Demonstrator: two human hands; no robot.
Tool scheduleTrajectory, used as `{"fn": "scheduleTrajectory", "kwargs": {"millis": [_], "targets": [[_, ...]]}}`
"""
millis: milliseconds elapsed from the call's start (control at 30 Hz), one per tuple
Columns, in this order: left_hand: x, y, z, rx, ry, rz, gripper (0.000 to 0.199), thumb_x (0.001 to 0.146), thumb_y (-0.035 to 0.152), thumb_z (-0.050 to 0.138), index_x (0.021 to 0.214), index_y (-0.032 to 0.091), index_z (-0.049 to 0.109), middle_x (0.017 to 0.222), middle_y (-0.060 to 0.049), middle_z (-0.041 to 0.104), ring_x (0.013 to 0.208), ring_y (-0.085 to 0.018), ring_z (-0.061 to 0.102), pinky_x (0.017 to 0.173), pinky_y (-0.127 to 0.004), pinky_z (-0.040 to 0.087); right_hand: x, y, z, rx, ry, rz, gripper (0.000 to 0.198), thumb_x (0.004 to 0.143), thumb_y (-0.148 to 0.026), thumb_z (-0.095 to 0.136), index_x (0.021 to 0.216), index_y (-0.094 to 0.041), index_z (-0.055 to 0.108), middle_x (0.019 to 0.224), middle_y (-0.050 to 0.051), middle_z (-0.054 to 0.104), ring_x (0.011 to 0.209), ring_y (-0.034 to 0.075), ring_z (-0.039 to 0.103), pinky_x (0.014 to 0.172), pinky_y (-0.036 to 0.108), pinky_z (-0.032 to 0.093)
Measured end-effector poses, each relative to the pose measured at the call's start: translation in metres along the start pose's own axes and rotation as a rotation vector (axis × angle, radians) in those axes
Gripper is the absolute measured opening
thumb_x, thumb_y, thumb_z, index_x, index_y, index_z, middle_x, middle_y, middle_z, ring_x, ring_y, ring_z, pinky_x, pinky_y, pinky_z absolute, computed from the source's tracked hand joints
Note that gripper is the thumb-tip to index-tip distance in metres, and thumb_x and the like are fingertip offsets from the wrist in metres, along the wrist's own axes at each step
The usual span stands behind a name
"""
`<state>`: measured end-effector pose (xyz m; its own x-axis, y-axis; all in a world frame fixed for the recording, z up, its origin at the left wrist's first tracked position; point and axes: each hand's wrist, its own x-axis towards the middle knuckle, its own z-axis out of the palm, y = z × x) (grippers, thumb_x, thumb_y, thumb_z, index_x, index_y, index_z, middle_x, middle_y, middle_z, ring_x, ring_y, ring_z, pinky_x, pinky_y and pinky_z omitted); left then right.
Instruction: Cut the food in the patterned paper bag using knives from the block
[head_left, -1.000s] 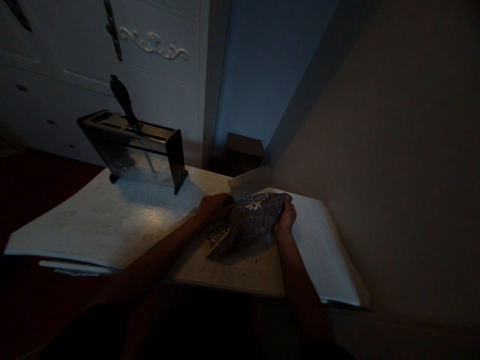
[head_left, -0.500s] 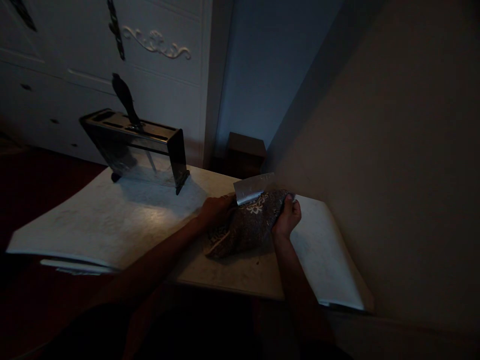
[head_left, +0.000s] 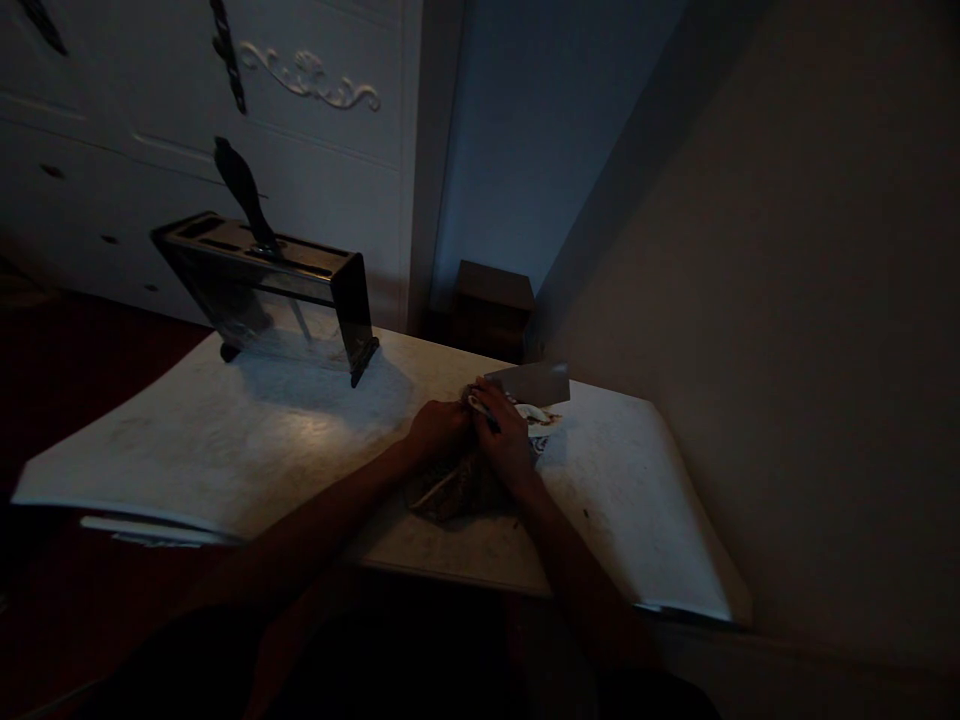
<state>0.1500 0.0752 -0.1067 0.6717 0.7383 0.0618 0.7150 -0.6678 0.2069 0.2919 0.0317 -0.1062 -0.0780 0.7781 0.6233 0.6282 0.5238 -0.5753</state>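
Note:
A broad-bladed cleaver [head_left: 538, 381] points right, its blade lying level above the white tabletop [head_left: 307, 440]. My left hand [head_left: 437, 430] is closed at the handle end, which its fingers hide. A dark patterned cloth [head_left: 454, 492] hangs below both hands, with its pale side showing under the blade. My right hand [head_left: 504, 430] is closed on a bunched part of the cloth, right beside my left hand where blade meets handle. Both hands are over the middle of the table.
At the back left stands a knife block [head_left: 300, 310] with clear sides and one black-handled knife [head_left: 244, 190] in it. A white cabinet [head_left: 322, 170] rises behind. A brown box [head_left: 495, 290] sits beyond the table, and a wall [head_left: 787, 300] borders the right.
My right hand has moved left, from the cloth's far right corner to the cleaver's handle end, folding the cloth over. The blade now sits slightly lower and farther right.

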Motion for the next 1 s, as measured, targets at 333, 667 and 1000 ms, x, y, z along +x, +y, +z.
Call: {"fn": "scheduleTrajectory", "kwargs": {"millis": [333, 667, 1000], "targets": [[-0.003, -0.005, -0.004, -0.025, 0.057, -0.009, 0.044, 0.092, 0.041, 0.047, 0.130, 0.021, 0.056, 0.105, -0.014, 0.070, 0.086, -0.027, 0.069, 0.072, -0.034, 0.050, 0.002, 0.033, -0.008, -0.154, 0.031, -0.051, 0.046, 0.086, -0.008, 0.044, 0.125, -0.024, 0.063, 0.143, 0.005, 0.051, 0.139, 0.018, 0.039, 0.116, 0.045, 0.033], [-0.004, -0.012, 0.000, 0.037, 0.077, 0.007, 0.042, 0.092, 0.045, 0.047, 0.127, 0.025, 0.059, 0.101, -0.010, 0.071, 0.087, -0.025, 0.068, 0.069, -0.031, 0.046, 0.004, 0.065, -0.022, -0.331, 0.199, 0.115, 0.042, 0.091, -0.019, 0.041, 0.128, -0.016, 0.061, 0.149, 0.013, 0.042, 0.144, 0.023, 0.029, 0.115, 0.052, 0.028], [-0.002, -0.018, 0.000, 0.014, 0.068, 0.027, 0.040, 0.091, 0.049, 0.048, 0.118, 0.023, 0.065, 0.100, -0.010, 0.071, 0.088, -0.024, 0.067, 0.070, -0.031, 0.045, 0.001, 0.092, -0.044, -0.409, 0.363, 0.390, 0.047, 0.091, -0.032, 0.039, 0.120, -0.006, 0.065, 0.147, 0.025, 0.040, 0.140, 0.032, 0.034, 0.114, 0.056, 0.022]]}}
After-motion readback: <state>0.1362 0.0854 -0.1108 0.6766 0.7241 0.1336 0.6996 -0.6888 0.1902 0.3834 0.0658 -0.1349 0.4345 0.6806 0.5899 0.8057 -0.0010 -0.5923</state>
